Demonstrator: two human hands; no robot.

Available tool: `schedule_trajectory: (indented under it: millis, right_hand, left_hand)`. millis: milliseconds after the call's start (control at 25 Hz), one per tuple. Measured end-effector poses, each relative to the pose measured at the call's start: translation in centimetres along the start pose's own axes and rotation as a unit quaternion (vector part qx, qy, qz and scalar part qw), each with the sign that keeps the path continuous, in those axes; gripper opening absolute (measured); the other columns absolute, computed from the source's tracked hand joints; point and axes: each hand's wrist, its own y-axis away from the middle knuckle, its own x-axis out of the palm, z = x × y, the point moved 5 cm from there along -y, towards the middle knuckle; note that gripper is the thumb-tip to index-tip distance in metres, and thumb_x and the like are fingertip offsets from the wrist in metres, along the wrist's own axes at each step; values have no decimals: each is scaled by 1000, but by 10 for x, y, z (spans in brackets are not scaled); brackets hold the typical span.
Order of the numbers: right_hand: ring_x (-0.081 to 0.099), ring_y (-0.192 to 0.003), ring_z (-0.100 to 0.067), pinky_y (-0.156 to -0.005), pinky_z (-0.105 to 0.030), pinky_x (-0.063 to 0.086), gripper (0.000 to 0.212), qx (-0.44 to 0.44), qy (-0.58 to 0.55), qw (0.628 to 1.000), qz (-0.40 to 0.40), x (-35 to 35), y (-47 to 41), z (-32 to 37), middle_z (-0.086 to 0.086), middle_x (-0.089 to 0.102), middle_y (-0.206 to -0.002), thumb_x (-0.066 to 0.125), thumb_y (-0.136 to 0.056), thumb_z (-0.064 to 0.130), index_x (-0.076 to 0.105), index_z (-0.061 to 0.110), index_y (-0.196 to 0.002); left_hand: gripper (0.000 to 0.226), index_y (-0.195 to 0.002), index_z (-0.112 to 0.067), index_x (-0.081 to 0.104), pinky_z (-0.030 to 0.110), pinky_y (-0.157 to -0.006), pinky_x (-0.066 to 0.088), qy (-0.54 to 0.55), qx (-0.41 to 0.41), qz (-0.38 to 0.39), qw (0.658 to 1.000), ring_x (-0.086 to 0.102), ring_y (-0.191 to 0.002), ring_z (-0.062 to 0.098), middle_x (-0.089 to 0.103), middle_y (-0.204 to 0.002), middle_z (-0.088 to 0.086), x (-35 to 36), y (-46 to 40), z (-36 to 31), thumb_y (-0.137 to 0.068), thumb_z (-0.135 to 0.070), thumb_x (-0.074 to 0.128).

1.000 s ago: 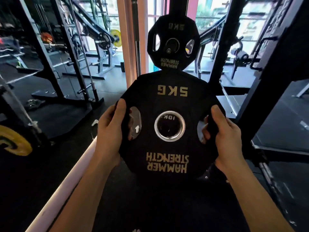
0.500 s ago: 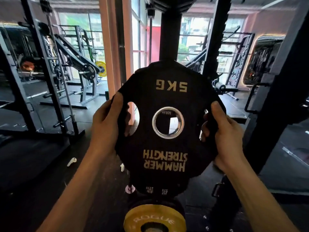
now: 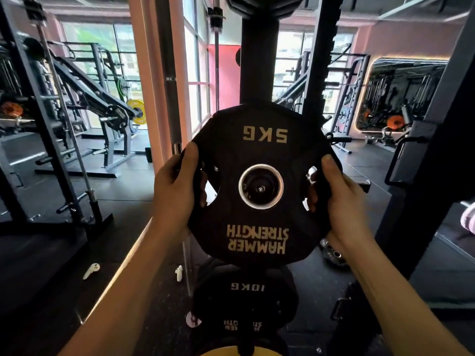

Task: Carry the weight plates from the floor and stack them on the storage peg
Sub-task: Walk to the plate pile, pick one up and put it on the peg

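Hands, left [image 3: 177, 187] and right [image 3: 339, 199], grip 5 kg plate [image 3: 262, 227] by its edges.

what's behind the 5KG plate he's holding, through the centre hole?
Through the centre hole of the 5KG plate, gripped by the left hand and right hand, a round peg end with a small bolt shows. The plate covers the peg's mounting on the black upright.
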Motion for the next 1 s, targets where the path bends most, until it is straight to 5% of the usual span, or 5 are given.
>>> schedule_trajectory:
  millis: [240,400,680,880,1000]
  right_hand:
    - [58,-47,-15,-51,-25,51,56,-32,69,997,-13,0,-32,-14,-3,59,-51,49,-76,67,60,12,-70]
    - [73,-83,-20,-81,-36,57,60,-36,86,996,-10,5,-54,-25,-4,76,-85,47,-72,74,70,20,-85]
    - [72,-78,-2,-60,-13,52,48,-43,86,995,-4,14,-86,-35,14,76,-82,43,-80,65,67,27,-96]
    - [70,-67,-3,-56,-13,52,44,-58,98,993,-27,13,-100,-42,11,74,-73,43,-85,61,67,24,-86]
    - [70,-72,1,-61,-12,52,45,-64,104,992,-30,11,-104,-47,13,74,-74,42,-81,65,67,28,-85]
  left_hand:
    - [54,-87,-7,55,34,-53,45,-57,39,19,997,51,-47,23,53,-61,11,4,-27,31,-89,-62,52]
    - [50,-96,-19,62,48,-79,52,-51,18,53,997,65,-83,29,68,-88,9,3,-48,44,-78,-65,54]
    - [23,-97,-36,65,44,-92,52,-28,32,36,998,65,-96,21,70,-97,-6,13,-81,65,-90,-50,48]
    - [24,-104,-29,62,28,-86,50,-36,63,26,997,65,-96,8,69,-96,-11,16,-92,70,-94,-47,49]
    - [22,-102,-32,61,31,-88,51,-38,71,32,996,64,-96,13,68,-96,-8,15,-94,73,-93,-45,46]
